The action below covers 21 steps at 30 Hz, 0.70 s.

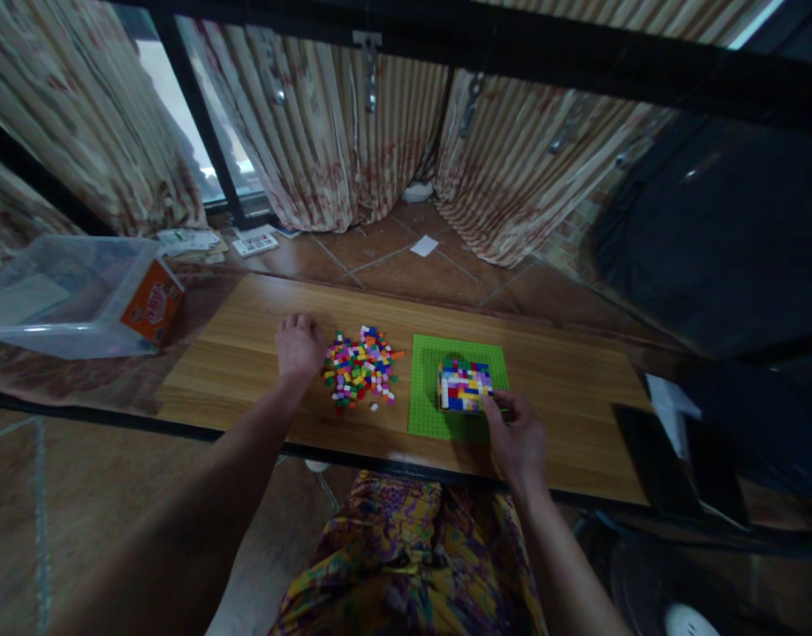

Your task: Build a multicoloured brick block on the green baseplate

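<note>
A block built of many-coloured toy bricks (pixel 465 386) stands on a green baseplate (pixel 424 415). My right hand (pixel 519 433) is at the block's right front corner, thumb and forefinger closed against it. Whether a loose brick is also between those fingers cannot be made out. To the left of the baseplate lies a spread pile of small loose toy bricks (pixel 360 369) in mixed colours. My left hand (pixel 300 344) rests on the table at the pile's left edge, back up, fingers curled under. Its fingertips are hidden, and so is anything in them.
The long wooden table (pixel 220 353) carries all of this. A clear plastic box (pixel 67 291) with an orange label stands beyond its left end. Dark flat items (pixel 657 459) and papers lie at the right end. Curtains (pixel 352 141) hang behind a dark metal bar (pixel 432 26).
</note>
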### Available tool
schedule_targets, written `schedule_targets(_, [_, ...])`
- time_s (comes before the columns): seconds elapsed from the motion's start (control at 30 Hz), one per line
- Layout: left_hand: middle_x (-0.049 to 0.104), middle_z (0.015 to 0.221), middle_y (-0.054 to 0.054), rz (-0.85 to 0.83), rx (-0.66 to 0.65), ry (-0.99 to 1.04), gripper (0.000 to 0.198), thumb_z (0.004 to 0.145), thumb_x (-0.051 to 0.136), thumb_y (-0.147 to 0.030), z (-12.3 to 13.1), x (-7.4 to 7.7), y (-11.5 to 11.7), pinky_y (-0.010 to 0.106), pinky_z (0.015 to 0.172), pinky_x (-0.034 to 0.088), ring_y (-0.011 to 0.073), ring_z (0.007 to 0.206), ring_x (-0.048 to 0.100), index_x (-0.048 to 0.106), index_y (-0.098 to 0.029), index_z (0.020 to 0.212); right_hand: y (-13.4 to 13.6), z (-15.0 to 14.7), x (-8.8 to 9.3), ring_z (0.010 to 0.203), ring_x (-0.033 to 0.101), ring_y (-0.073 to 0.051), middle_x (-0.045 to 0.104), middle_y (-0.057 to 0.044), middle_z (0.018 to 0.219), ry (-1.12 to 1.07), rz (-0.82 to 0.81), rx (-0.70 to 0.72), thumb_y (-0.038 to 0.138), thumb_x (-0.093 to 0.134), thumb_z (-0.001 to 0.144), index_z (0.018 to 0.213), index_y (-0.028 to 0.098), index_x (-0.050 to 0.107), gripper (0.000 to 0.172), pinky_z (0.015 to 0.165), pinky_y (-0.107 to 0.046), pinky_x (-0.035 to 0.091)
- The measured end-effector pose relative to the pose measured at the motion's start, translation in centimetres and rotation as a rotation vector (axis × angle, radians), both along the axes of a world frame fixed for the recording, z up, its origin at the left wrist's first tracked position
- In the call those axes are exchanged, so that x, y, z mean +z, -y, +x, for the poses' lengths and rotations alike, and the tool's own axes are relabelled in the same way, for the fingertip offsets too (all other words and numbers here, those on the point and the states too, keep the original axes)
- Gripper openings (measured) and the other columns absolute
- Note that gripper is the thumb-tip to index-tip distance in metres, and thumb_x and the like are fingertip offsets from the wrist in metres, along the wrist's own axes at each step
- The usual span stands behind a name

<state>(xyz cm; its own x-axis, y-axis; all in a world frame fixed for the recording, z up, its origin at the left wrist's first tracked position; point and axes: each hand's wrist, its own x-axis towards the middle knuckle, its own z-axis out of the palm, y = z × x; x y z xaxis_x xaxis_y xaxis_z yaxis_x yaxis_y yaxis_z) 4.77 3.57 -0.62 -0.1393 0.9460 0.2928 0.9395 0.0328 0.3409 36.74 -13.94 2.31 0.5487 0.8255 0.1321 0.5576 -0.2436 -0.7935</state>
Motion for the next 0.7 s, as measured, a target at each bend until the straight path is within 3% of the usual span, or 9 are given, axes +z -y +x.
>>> schedule_targets(0.43, [0.064,0.107,0.015,-0.013,0.024,0.01,0.024,0.088,0.042,-0.017,0.3,0.3,0.8,0.044,0.092,0.042,0.0311,0.107,0.055,0.064,-0.017,0.097,0.3,0.0,-1.6,0.076,0.065,-0.025,0.071,-0.016,0.095,0.058,-0.01,-0.014,0.065,0.055,0.08,0.104,0.012,0.068,0.06,0.071,-0.038,0.048])
schedule_targets(0.57, [0.064,0.107,0.015,-0.012,0.029,0.008,0.023,0.089,0.043,-0.017,0.3,0.3,0.9,0.043,0.091,0.043,0.03,0.106,0.055,0.064,-0.016,0.098,0.6,-0.3,-0.7,0.073,0.063,-0.025,0.071,-0.016,0.095,0.12,-0.056,-0.027,0.063,0.055,0.082,0.105,0.012,0.068,0.058,0.067,-0.038,0.047])
schedule_targets(0.7, [0.064,0.108,0.014,-0.012,0.029,0.018,0.022,0.088,0.043,-0.016,0.4,0.3,0.9,0.041,0.091,0.043,0.0292,0.107,0.055,0.064,-0.017,0.097,1.2,-2.4,0.9,0.072,0.058,-0.023,0.067,-0.015,0.092,0.332,0.129,-0.068,0.054,0.051,0.09,0.109,0.01,0.066,0.05,0.071,-0.038,0.046])
